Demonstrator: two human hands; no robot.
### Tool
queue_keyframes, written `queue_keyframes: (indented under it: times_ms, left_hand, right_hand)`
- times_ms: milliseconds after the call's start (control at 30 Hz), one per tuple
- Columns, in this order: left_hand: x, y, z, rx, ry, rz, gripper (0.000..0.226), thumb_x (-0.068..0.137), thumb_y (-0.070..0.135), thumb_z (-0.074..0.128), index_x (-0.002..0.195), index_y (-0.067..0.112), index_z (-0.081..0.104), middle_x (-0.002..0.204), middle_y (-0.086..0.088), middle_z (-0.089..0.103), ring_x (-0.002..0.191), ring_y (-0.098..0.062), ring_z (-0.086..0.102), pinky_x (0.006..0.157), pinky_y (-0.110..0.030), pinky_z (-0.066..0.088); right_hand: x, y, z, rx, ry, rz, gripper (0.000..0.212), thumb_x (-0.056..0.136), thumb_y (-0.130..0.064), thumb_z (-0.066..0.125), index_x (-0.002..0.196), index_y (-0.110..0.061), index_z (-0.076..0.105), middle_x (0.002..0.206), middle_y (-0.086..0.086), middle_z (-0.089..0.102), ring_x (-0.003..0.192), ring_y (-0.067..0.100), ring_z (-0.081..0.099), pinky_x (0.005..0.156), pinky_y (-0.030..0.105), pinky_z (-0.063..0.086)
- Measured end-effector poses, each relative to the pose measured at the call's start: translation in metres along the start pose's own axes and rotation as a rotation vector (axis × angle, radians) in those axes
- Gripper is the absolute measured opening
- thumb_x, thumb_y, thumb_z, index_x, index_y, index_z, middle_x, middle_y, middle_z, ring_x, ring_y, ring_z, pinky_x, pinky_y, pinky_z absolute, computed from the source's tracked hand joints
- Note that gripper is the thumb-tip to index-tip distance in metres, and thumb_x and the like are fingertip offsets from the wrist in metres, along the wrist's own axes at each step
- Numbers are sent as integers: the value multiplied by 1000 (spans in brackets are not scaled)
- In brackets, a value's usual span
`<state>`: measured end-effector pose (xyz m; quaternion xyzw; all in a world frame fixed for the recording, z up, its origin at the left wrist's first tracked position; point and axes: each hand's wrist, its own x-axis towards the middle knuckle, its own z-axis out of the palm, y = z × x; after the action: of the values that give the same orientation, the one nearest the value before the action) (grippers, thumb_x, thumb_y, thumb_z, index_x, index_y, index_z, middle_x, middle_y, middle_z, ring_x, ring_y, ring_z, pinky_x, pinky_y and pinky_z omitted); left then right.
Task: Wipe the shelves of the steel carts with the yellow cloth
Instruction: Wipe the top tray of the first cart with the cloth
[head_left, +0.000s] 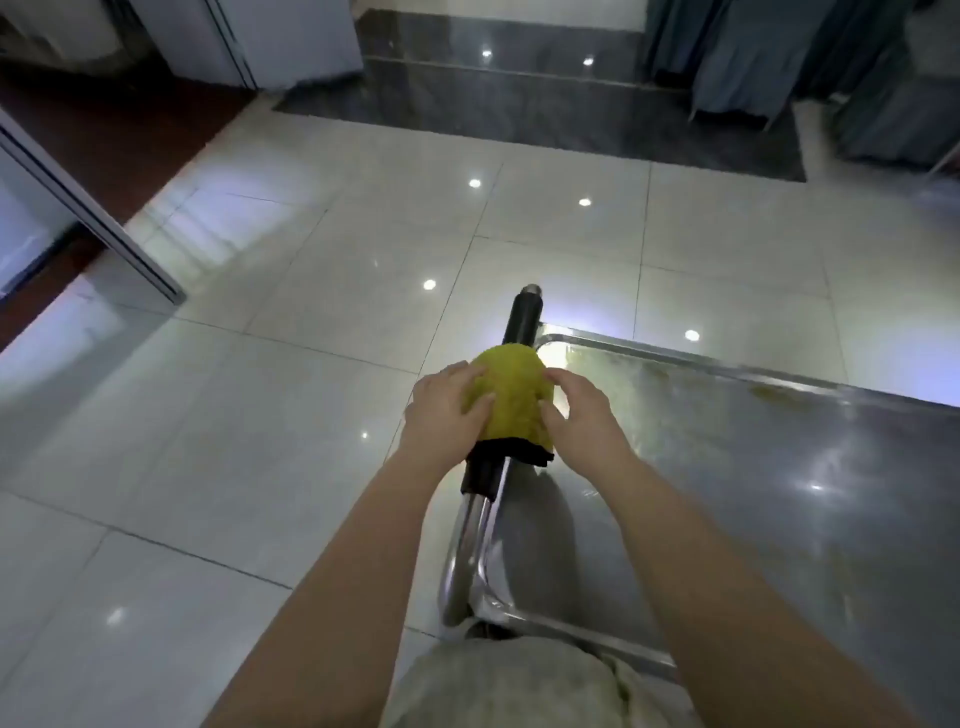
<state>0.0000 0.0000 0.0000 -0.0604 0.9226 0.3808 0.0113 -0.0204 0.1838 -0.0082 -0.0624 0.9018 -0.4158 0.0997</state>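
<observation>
Looks forward and steeply down from head height, wide-angled, bowing straight lines near the edges. Sits close above the cart handle (522, 322) and steel shelf (753, 467), with glossy tiled floor (260, 364) stretching ahead and leftward.

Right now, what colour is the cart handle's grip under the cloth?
Black; the head view shows the grip sticking out past the yellow cloth.

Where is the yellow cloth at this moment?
Head view, centre: the yellow cloth drapes over the cart handle, between the left hand and the right hand.
</observation>
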Motion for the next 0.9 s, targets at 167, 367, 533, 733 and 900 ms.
queue_keyframes:
  times_ms: [167,367,533,733,900]
  left_hand:
    - [48,-3,-3,40,-195,41,40,95,37,46,134,30,52,127,3,57,120,-22,47,99,-50,41]
    - [65,-24,-2,-159,-377,-30,58,91,39,62,143,32,38,140,6,49,127,-14,45,99,-31,39]
    - [69,-24,-3,-133,-311,-46,47,80,43,74,123,29,58,109,8,59,109,-17,55,92,-33,47]
    - [64,-5,-23,44,-230,88,32,62,50,79,85,33,63,89,12,59,91,-16,56,81,-45,51]
    - [38,19,-38,-36,-182,132,32,63,40,81,84,39,58,83,17,61,85,-9,57,76,-40,54]
  right_hand:
    - [33,-15,6,19,16,118,39,100,-14,46,138,-22,49,133,2,54,112,14,48,93,26,36]
    - [47,-14,15,60,-71,197,50,98,-10,50,145,-21,38,139,8,48,125,26,48,106,40,40]
    - [54,-11,15,-46,9,230,43,93,-15,61,134,-24,50,129,4,52,126,26,36,106,40,34]
    - [39,-17,-3,-85,79,102,18,83,-18,67,99,-25,61,99,-9,50,109,19,41,82,27,37]
    - [2,-28,-32,39,168,-44,28,79,-13,68,88,-36,56,91,-22,54,89,-4,51,63,6,36]
